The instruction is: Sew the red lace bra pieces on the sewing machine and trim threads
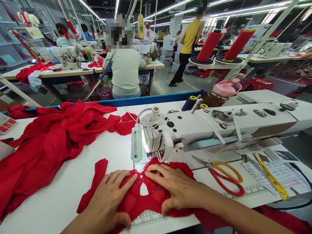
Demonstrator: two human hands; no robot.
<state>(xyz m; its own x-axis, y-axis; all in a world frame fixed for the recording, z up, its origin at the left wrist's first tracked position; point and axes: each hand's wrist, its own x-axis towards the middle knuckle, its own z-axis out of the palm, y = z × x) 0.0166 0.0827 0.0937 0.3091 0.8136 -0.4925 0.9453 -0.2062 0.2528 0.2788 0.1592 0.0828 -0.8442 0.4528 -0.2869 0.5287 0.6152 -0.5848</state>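
Note:
A red lace-trimmed garment piece [136, 203] lies spread on the white sewing table, with a small teardrop gap at its middle. My left hand [110, 193] rests flat on its left half, fingers stretched toward the lace edge. On the right half lies my right hand [174, 185], fingers extended and thumb apart. A thin dark sliver [158, 189] shows beside the right palm; I cannot make out what it is. Just beyond my fingertips stands the white sewing machine [168, 133], its presser foot close to the garment's far edge. Part of the fabric is hidden under my hands.
Scissors [225, 178] with orange and red handles lie right of my right hand, near a yellow tape measure [273, 177] and papers. A heap of red fabric [56, 136] covers the left side. Thread cones [209, 45] stand at the back right. Co-workers [125, 68] are beyond the table.

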